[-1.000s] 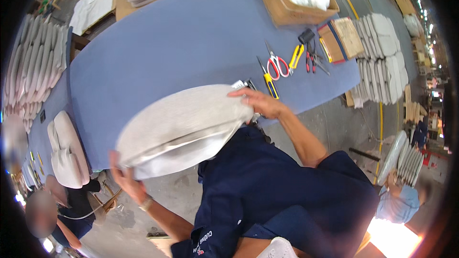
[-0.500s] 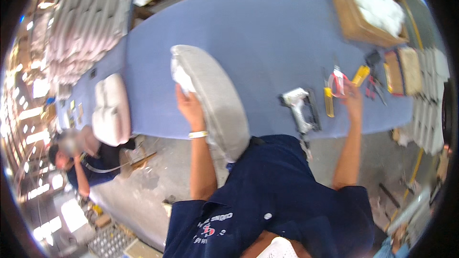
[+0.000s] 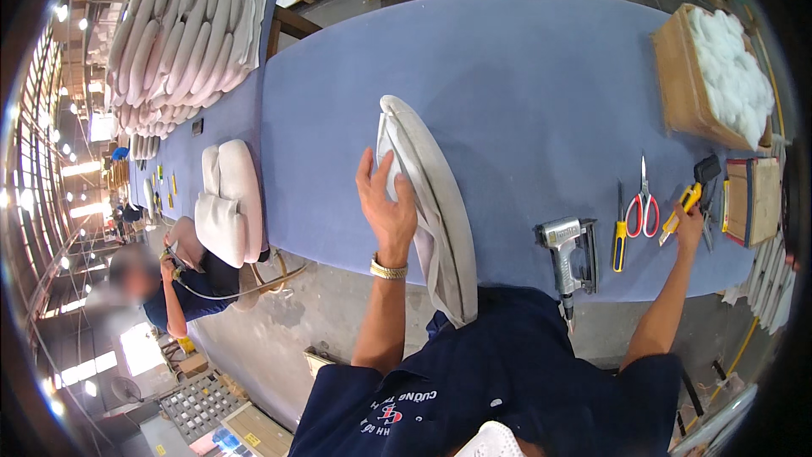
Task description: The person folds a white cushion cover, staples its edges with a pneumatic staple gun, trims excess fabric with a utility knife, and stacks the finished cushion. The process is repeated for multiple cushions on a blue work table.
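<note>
A grey padded cushion (image 3: 440,203) stands on its edge at the front of the blue table, its lower end against my shirt. My left hand (image 3: 391,207) is beside its pale open side, fingers spread and apart, with the fingertips close to or lightly touching the fabric. Over at the right, my right hand (image 3: 689,228) is closed on a yellow utility knife (image 3: 687,203) on the tabletop. Red-handled scissors (image 3: 643,203) and a yellow-handled screwdriver (image 3: 620,241) lie just left of that hand. A silver staple gun (image 3: 565,254) rests between them and the cushion.
A cardboard box (image 3: 689,93) of white stuffing stands at the far right, with a brown block-like item (image 3: 751,201) nearer. Pale cushions (image 3: 228,203) sit on the left, below a tall cushion stack (image 3: 178,42). Another person (image 3: 182,279) works at the left of the table.
My right hand has gone from the scissors to the utility knife, leaving the scissors on the table. My left hand's fingers have spread beside the cushion. The whole view has shifted.
</note>
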Available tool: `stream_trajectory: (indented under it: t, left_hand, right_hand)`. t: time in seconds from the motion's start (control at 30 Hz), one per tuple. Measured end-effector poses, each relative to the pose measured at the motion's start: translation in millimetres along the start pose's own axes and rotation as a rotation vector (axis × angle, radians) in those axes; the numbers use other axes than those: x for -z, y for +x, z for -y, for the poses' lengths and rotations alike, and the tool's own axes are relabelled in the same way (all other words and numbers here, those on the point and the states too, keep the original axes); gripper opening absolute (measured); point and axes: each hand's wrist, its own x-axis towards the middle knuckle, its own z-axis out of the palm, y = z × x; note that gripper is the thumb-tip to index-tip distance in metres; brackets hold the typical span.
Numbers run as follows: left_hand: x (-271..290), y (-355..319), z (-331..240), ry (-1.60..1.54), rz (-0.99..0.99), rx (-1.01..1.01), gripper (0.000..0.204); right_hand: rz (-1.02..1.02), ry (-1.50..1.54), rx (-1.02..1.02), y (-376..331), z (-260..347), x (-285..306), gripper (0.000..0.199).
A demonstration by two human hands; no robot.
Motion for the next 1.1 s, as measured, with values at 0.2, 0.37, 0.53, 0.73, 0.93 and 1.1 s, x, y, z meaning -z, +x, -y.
stream_trajectory:
  t: [0.2,0.37,0.53,0.73,0.93,1.1]
  left_hand:
    - [-22,69,-9,0.193,0.064,-0.031,0.033]
    - [-32,96,-13,0.297,0.095,-0.06,0.03]
    - [-39,97,-2,0.151,0.054,-0.126,0.023]
    - [-45,89,12,-0.214,0.009,-0.055,0.015]
    - [-48,81,23,-0.516,0.056,0.278,0.018]
    - [-47,82,27,-0.49,0.054,0.235,0.016]
  right_hand:
    - [0.136,0.943,-0.329,-112,189,-68,0.026]
    - [0.631,1.077,-0.187,-170,308,-203,0.051]
    - [0.795,1.001,0.122,-203,379,-283,0.04]
    - [0.754,0.699,0.355,-235,411,-316,0.032]
    - [0.739,0.647,0.497,-244,406,-329,0.031]
    - [0.672,0.558,0.664,-243,412,-330,0.031]
